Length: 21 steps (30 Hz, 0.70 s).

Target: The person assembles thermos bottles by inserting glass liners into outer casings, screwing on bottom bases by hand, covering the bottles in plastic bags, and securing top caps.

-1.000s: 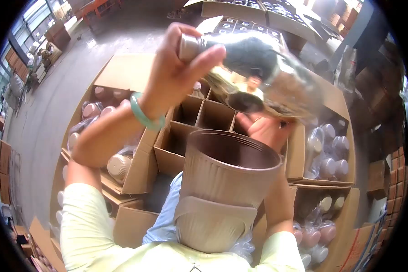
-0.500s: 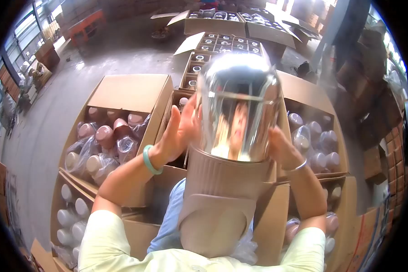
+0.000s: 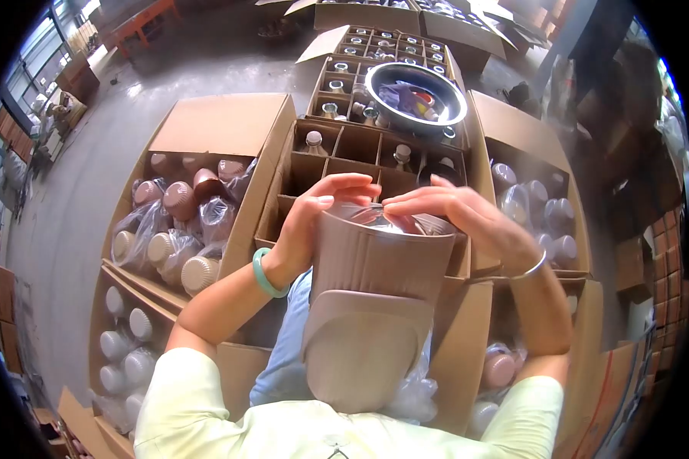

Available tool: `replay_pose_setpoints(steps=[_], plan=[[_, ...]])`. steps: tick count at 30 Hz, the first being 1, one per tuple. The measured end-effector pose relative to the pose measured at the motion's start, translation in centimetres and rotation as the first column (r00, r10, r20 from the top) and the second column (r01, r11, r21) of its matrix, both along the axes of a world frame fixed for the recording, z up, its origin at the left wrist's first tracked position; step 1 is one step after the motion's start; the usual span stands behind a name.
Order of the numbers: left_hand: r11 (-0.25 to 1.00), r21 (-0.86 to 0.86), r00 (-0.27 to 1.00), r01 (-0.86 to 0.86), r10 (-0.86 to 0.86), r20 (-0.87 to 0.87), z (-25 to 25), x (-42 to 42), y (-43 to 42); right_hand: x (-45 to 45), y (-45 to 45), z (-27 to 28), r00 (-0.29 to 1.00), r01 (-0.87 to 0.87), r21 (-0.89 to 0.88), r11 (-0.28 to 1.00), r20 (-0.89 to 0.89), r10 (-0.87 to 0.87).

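A tall ribbed brown-grey container (image 3: 379, 268) stands upright in front of my body. Inside its mouth sits a shiny silver-glass vessel (image 3: 383, 219), with only its top showing. My left hand (image 3: 314, 222), with a green bangle, rests at the left of the rim, fingers curved over it and spread from the thumb. At the right of the rim is my right hand (image 3: 463, 214), wearing a silver bracelet, its fingers stretched across the opening. Both hands touch or nearly touch the vessel and rim.
Behind the container is a divided carton (image 3: 356, 145) with some bottles. A metal basin (image 3: 415, 96) holding small items sits on another divided carton. Cartons of wrapped pink and beige cups (image 3: 180, 200) stand left, with similar cartons (image 3: 574, 172) at the right.
The shiny vessel has come down from above into the brown-grey container. My hands have moved from its sides to the container's rim, and the metal basin behind has come into view.
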<state>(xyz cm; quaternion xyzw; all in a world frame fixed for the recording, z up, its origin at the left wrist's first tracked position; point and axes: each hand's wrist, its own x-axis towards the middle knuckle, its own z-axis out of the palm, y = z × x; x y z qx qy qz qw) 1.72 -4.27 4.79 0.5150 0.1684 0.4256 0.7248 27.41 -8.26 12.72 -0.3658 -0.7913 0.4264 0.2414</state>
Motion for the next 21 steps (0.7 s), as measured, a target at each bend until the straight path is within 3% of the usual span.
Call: replay_pose_setpoints(steps=[2, 3, 5, 7, 8, 10, 11, 16, 17, 18, 20, 21], plan=[[0.998, -0.004, 0.998, 0.056, -0.056, 0.027, -0.7, -0.9, -0.5, -0.6, 0.2, 2.0, 0.985, -0.116, -0.012, 0.993, 0.129, 0.117], [1.0, 0.007, 1.0, -0.017, 0.017, 0.015, -0.7, -0.7, -1.4, -1.3, -0.1, 1.9, 0.988, -0.103, 0.075, 0.992, 0.123, 0.094], [0.998, 0.061, 0.999, -0.006, 0.008, -0.035, -1.1, -1.1, -1.6, -1.5, -0.5, 1.5, 0.986, -0.088, 0.057, 0.995, 0.145, 0.079], [0.995, 0.099, 0.994, -0.016, 0.026, -0.106, -1.1, -0.8, -1.8, -1.3, 0.0, 0.9, 0.985, -0.063, 0.031, 0.998, 0.163, 0.057], [0.992, 0.124, 0.991, 0.011, 0.006, -0.134, -1.2, -0.6, -1.8, -0.9, 0.3, 1.6, 0.981, -0.07, -0.146, 0.987, 0.171, 0.094], [0.98, 0.193, 0.985, 0.054, -0.02, -0.173, -1.5, -0.4, -0.7, -0.4, 1.1, 1.2, 0.987, -0.084, -0.169, 0.982, 0.123, 0.106], [0.951, 0.295, 0.982, 0.089, -0.034, -0.186, -1.6, -0.3, -0.1, -0.2, 1.2, 1.4, 0.977, -0.08, -0.168, 0.982, 0.18, 0.111], [0.944, 0.324, 0.951, 0.069, 0.035, -0.306, -1.4, 0.0, 0.3, -0.4, 2.2, 2.0, 0.928, -0.113, -0.167, 0.979, 0.334, 0.164], [0.939, 0.334, 0.951, 0.085, 0.024, -0.308, -1.5, -0.1, 0.6, -0.1, 2.6, 1.4, 0.958, -0.074, -0.192, 0.979, 0.258, 0.123], [0.933, 0.346, 0.95, 0.1, 0.013, -0.311, -1.4, -0.2, 1.0, 0.9, 3.4, -0.9, 0.995, -0.098, -0.288, 0.953, -0.025, 0.095], [0.929, 0.361, 0.952, 0.082, 0.034, -0.305, -1.0, 0.1, 1.2, 4.1, 5.0, -4.6, 0.945, 0.229, -0.292, 0.929, -0.163, -0.284], [0.921, 0.379, 0.948, 0.085, 0.042, -0.315, -0.9, 0.1, 1.3, 6.4, 6.2, -7.5, 0.848, 0.493, -0.222, 0.841, -0.094, -0.522]])
